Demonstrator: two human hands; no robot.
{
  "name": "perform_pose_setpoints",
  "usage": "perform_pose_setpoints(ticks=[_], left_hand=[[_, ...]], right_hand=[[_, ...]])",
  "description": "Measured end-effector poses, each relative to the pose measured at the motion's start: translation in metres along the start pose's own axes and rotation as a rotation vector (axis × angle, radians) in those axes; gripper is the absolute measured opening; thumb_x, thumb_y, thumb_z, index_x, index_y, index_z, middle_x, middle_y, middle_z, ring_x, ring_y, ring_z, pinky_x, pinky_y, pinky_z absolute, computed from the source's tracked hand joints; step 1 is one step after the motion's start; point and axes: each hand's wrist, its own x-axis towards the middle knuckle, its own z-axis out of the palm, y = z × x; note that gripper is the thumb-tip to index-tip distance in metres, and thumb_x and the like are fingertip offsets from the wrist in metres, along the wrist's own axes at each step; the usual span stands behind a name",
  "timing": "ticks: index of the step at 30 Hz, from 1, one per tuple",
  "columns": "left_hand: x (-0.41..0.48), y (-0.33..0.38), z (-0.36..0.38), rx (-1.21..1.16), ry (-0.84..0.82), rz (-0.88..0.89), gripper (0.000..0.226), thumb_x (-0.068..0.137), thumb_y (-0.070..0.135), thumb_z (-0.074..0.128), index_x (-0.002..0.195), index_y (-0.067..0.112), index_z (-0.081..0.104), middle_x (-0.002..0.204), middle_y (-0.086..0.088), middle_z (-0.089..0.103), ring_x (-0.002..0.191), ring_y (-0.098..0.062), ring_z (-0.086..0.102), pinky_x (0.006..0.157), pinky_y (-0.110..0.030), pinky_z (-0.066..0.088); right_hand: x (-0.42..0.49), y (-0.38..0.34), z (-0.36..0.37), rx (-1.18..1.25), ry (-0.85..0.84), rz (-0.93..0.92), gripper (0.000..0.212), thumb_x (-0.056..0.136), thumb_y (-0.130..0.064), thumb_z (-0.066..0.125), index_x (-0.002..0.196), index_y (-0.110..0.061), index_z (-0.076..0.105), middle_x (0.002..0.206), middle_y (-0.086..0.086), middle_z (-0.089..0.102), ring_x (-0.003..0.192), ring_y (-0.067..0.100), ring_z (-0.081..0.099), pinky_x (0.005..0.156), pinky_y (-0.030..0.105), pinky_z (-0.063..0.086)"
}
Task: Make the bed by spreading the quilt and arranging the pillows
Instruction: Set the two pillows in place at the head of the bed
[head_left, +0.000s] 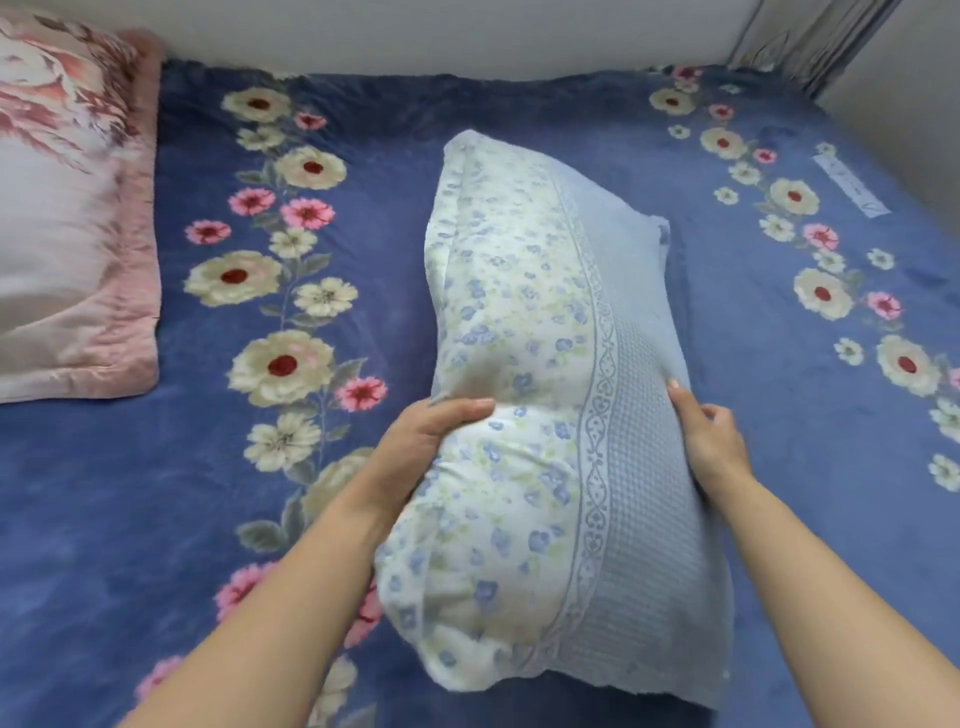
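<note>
You have open room on the dark blue flowered quilt (415, 130) between the pink satin pillow (72, 234) at the left and the long pale-blue floral pillow (530, 364) in the middle. On the right, the grey wall (893, 104) closes the way.

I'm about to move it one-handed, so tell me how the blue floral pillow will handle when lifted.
The blue floral pillow is probably soft and floppy: it dents and pinches where the left hand squeezes it. It likely sags at the ends if gripped mid-length, as both hands, including the right hand, hold it now. It looks bulky but probably light; its textured cover seems unlikely to slip.
</note>
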Motion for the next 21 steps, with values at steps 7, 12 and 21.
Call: perform_pose_setpoints(ticks=[7,12,21], left_hand=[[-0.115,0.042,-0.100,0.243,0.206,-0.109,0.026,0.079,0.002,0.063,0.103,0.002,0.073,0.108,-0.022,0.070,0.094,-0.038,0.069,0.088,-0.047,0.052],[-0.163,0.085,-0.127,0.389,0.352,-0.089,0.022,0.078,0.004,0.071,0.099,0.008,0.075,0.097,-0.009,0.076,0.086,-0.025,0.073,0.076,-0.036,0.054],[-0.306,0.099,-0.169,0.441,0.542,0.065,0.017,0.079,0.003,0.073,0.095,0.009,0.073,0.086,-0.002,0.077,0.074,-0.014,0.073,0.057,-0.020,0.053]], right_hand=[[-0.023,0.024,0.094,0.389,-0.449,0.298,0.120,0.028,-0.061,0.090,0.133,-0.015,0.055,0.119,0.005,0.068,0.099,0.029,0.069,0.088,0.050,0.055],[-0.127,-0.059,0.093,0.511,-0.388,0.293,0.082,0.047,-0.021,0.086,0.122,0.000,0.061,0.115,0.011,0.069,0.095,0.032,0.068,0.078,0.043,0.058],[-0.263,-0.126,0.098,0.572,-0.493,0.084,0.059,0.053,-0.015,0.082,0.110,-0.003,0.069,0.108,0.009,0.073,0.093,0.029,0.071,0.079,0.049,0.059]])
